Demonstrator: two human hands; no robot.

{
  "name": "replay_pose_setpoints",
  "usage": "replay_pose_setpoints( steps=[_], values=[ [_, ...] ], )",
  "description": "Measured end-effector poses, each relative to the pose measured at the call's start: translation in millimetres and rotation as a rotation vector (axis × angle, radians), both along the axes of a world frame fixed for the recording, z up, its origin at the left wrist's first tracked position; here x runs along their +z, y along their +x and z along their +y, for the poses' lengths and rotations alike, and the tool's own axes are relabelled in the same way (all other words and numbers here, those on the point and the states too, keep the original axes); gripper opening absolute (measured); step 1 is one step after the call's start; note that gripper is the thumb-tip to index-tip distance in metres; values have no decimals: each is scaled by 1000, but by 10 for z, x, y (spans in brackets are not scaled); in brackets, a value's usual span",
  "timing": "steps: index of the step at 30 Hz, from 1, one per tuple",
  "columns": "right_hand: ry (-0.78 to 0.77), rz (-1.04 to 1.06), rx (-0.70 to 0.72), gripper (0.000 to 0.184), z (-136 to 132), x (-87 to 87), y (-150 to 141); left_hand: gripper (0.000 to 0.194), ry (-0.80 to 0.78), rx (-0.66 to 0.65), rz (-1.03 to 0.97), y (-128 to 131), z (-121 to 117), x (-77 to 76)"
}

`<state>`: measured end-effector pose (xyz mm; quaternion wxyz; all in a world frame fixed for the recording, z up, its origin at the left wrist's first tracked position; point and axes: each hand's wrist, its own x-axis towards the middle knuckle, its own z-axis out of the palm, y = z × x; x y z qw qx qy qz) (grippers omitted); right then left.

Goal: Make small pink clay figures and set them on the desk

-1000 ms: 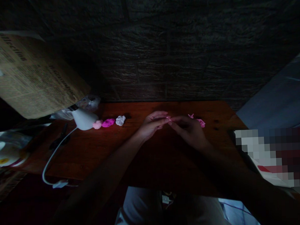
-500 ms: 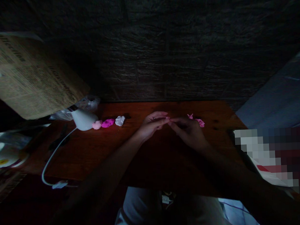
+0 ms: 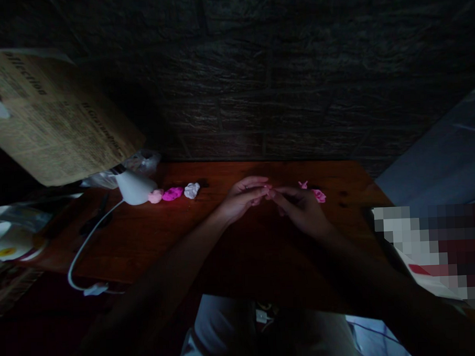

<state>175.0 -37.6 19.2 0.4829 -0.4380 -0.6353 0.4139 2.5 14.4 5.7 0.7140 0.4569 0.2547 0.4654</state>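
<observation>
Over the middle of the wooden table, my left hand (image 3: pixel 243 197) and my right hand (image 3: pixel 301 206) meet at the fingertips. Between them is a tiny bit of pink modelling clay (image 3: pixel 267 187), pinched by both; its shape is too small to make out. Just beyond my right hand lie a small pink clay piece (image 3: pixel 303 185) and a larger folded pink clay piece (image 3: pixel 319 196). Left of my hands, a white clay lump (image 3: pixel 192 190), a magenta clay lump (image 3: pixel 172 194) and a pale pink clay lump (image 3: pixel 155 196) sit in a row.
A lamp with a white base (image 3: pixel 133 186) and a newsprint-patterned shade (image 3: pixel 61 117) stands at the left, its cord (image 3: pixel 77 253) running over the table (image 3: pixel 146 239). Scissors (image 3: pixel 97 218) and a white cup (image 3: pixel 4 240) are farther left. A dark brick-patterned wall (image 3: pixel 237 94) rises behind.
My right fingers have shifted slightly, the thumb now pressed closer to the left fingertips at the clay. The clay lumps on the table stay put; the view has moved a little.
</observation>
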Motion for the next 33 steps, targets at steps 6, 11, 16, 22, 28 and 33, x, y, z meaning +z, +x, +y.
replay_pose_setpoints(
  steps=[6,11,16,22,28,33],
  values=[
    [-38,9,19,36,-3,11,-17,35,-7,39,27,3,1,-2],
    [-1,-43,-17,40,20,-35,8,32,13,24,9,16,-10,3],
    [55,-99,15,40,24,-42,26,35,16,-14,8,17,-14,5],
    [48,-85,35,37,17,-29,10,31,24,-17,-5,9,4,-36],
    [-10,-21,23,39,31,-2,1,31,16,6,4,19,-9,-11],
    [-34,29,57,33,41,1,1,37,-13,38,-6,13,-35,43]
  ],
)
